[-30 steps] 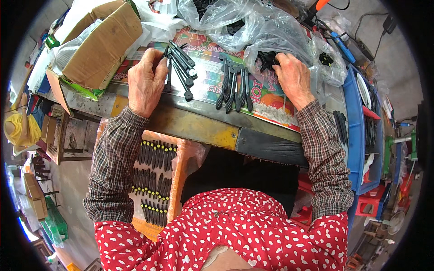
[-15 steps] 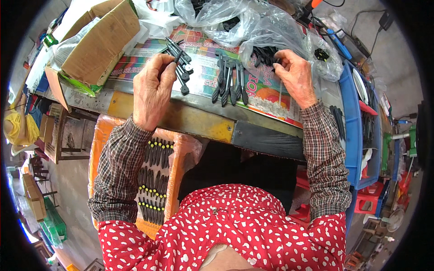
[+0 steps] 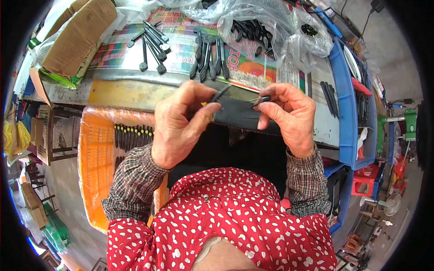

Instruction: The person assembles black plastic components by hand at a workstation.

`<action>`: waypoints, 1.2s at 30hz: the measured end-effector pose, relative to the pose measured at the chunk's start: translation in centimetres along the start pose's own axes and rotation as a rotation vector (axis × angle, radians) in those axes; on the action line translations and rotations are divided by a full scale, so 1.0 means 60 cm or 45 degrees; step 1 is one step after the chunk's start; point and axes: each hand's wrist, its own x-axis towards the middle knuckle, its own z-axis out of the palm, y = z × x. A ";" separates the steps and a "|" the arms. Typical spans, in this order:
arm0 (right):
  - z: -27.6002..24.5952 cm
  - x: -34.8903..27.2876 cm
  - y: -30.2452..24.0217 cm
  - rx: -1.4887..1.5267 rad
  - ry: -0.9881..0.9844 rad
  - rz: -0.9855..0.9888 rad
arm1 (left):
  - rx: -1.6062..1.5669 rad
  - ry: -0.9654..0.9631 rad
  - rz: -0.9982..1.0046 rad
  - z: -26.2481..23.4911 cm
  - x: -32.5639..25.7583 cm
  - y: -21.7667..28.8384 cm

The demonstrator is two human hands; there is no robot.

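Hands raised together in front of the chest, close above the near edge of the worktable [image 3: 135, 92]. Left hand [image 3: 178, 126] pinched shut on a dark handle piece [image 3: 220, 95], gripped between thumb and fingers, tip pointing up and to the right. Right hand [image 3: 289, 115] closed on a thin metal pin with a dark end [image 3: 258, 100], held by the fingertips and aimed at the left hand. Two pieces near each other, tips just apart, not touching as far as can be seen.

Behind, on a colourful printed sheet [image 3: 181, 49]: a row of black handles [image 3: 209, 56] lying side by side, and further left a loose bunch of dark rods with round ends [image 3: 153, 43]. Clear plastic bag [image 3: 262, 22] with more black parts at the back. Cardboard box [image 3: 77, 38] at the far left corner. Orange crate [image 3: 97, 153] below the table on the left, black pieces with yellow tips lined up inside. Blue tray [image 3: 344, 104] on the right side.
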 end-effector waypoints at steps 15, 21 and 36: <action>-0.008 -0.078 0.013 0.061 -0.001 -0.141 | 0.357 -0.071 0.314 0.061 -0.062 0.015; -0.007 -0.093 0.015 0.027 0.013 -0.093 | 0.370 -0.142 0.386 0.065 -0.067 0.023; -0.001 -0.101 0.016 -0.049 -0.079 0.061 | 0.514 -0.073 0.696 0.069 -0.067 0.002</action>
